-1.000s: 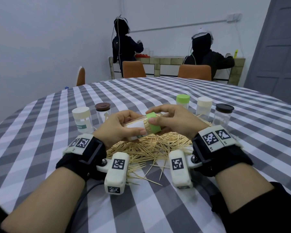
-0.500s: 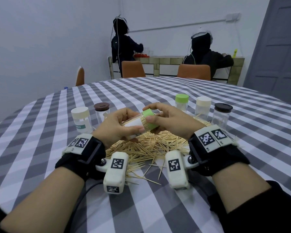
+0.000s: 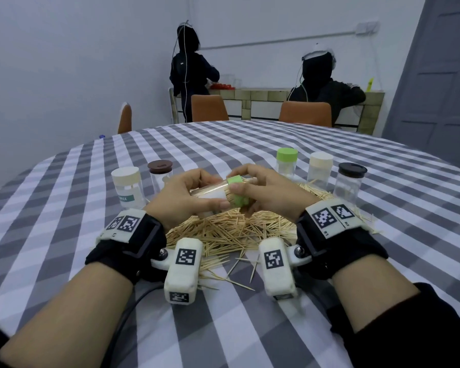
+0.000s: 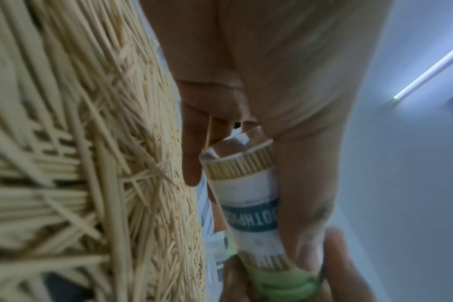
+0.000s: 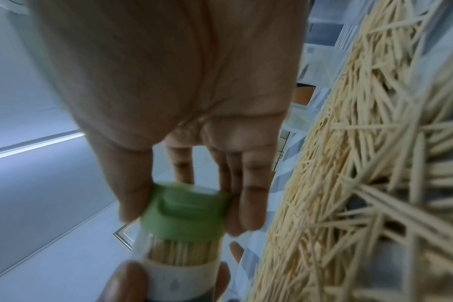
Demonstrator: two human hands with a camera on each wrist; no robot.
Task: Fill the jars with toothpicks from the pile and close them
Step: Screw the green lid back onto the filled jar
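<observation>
My left hand grips a clear toothpick jar lying sideways above the toothpick pile. The jar is packed with toothpicks and carries a white and blue label. My right hand pinches the green lid at the jar's mouth. In the right wrist view the green lid sits over the mouth of the jar, between thumb and fingers. The pile lies just beneath both hands.
Five more capped jars stand behind the pile: cream-lidded and brown-lidded on the left, green-lidded, cream-lidded and black-lidded on the right. The checked tablecloth covers the round table. Two people work at a far counter.
Both hands have lifted slightly with the jar. The green lid has closed further onto the jar's mouth, covering the toothpick ends.
</observation>
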